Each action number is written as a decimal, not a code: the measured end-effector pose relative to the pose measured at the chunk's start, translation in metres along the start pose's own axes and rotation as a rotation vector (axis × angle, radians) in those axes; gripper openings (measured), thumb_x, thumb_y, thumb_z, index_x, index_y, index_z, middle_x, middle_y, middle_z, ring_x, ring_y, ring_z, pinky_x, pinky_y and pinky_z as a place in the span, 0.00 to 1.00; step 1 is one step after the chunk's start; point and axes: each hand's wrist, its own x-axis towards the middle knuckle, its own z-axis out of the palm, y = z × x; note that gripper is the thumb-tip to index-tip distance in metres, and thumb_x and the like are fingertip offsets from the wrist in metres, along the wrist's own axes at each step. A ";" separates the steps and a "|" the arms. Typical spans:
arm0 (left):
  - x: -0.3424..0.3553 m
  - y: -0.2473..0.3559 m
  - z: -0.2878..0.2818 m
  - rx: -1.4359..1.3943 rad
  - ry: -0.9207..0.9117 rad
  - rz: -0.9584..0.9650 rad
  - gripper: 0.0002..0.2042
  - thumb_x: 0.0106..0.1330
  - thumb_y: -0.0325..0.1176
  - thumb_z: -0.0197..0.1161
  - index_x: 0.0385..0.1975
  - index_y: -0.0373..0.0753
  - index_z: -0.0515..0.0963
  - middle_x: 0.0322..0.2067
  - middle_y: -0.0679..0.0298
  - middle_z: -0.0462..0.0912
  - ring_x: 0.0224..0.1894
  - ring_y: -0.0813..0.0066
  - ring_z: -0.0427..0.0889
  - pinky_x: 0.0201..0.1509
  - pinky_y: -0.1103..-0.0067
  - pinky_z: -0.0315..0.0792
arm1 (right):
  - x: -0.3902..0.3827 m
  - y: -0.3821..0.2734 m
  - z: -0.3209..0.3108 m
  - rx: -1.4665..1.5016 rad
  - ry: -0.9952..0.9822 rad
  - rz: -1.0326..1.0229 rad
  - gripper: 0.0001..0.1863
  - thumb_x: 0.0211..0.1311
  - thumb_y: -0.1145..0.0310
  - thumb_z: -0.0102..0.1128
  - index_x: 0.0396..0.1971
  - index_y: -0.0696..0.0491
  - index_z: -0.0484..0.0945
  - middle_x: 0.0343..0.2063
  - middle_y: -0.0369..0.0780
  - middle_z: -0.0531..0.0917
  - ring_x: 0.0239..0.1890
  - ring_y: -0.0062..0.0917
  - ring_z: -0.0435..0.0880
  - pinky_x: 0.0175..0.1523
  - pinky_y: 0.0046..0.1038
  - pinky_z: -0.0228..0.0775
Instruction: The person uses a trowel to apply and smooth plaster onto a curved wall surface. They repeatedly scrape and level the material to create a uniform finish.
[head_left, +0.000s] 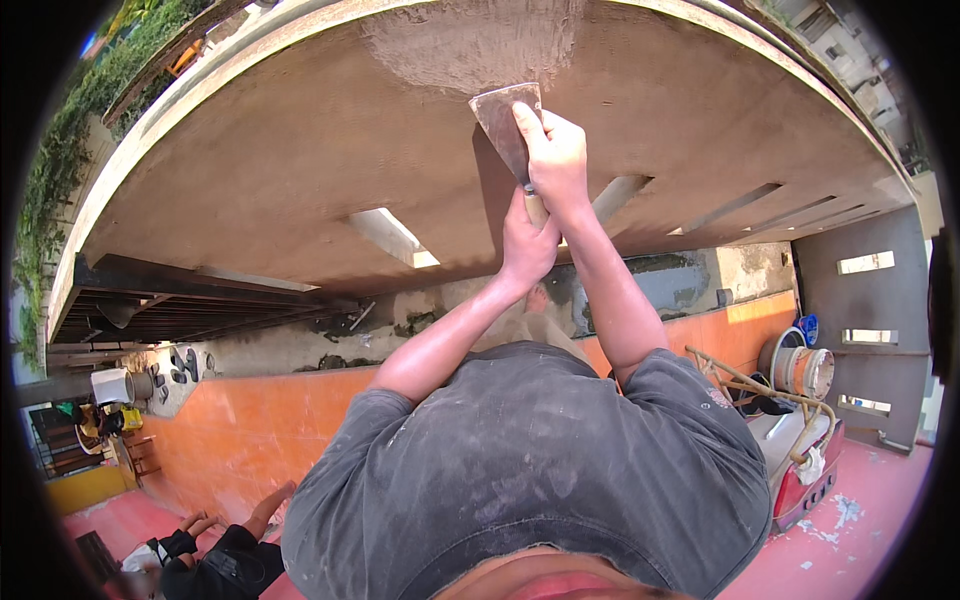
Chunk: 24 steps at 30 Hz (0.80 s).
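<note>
The person wears a dark grey short-sleeved shirt [530,470], its cloth dusted and smeared with pale powdery marks. The sleeves end above the elbows, leaving both forearms bare. Neither hand is gloved.

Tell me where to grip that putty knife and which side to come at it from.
Grip the putty knife by its narrow handle, below the wide flat blade, which is pressed against the brown surface. Come from the handle end: the left hand already wraps it, and the right hand lays a finger along the blade's back to press it flat.
</note>
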 end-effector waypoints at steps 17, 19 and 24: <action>-0.007 0.039 0.003 0.010 -0.075 -0.145 0.13 0.72 0.28 0.61 0.53 0.34 0.70 0.38 0.64 0.81 0.37 0.81 0.79 0.41 0.77 0.75 | 0.008 -0.008 0.001 0.114 0.005 0.091 0.22 0.74 0.61 0.61 0.18 0.56 0.76 0.15 0.26 0.69 0.21 0.10 0.61 0.25 0.23 0.53; -0.004 0.025 -0.001 0.039 -0.060 -0.038 0.11 0.73 0.29 0.61 0.50 0.36 0.69 0.30 0.69 0.78 0.27 0.85 0.76 0.29 0.81 0.70 | 0.005 -0.011 0.003 0.157 -0.009 0.122 0.22 0.74 0.61 0.61 0.18 0.56 0.76 0.15 0.26 0.69 0.21 0.11 0.61 0.25 0.23 0.53; -0.006 0.032 0.002 0.053 -0.043 -0.081 0.10 0.73 0.29 0.62 0.47 0.37 0.69 0.27 0.71 0.77 0.22 0.87 0.74 0.23 0.83 0.67 | 0.005 -0.006 0.003 0.123 -0.006 0.084 0.23 0.74 0.62 0.61 0.17 0.56 0.73 0.15 0.26 0.68 0.21 0.11 0.60 0.24 0.24 0.52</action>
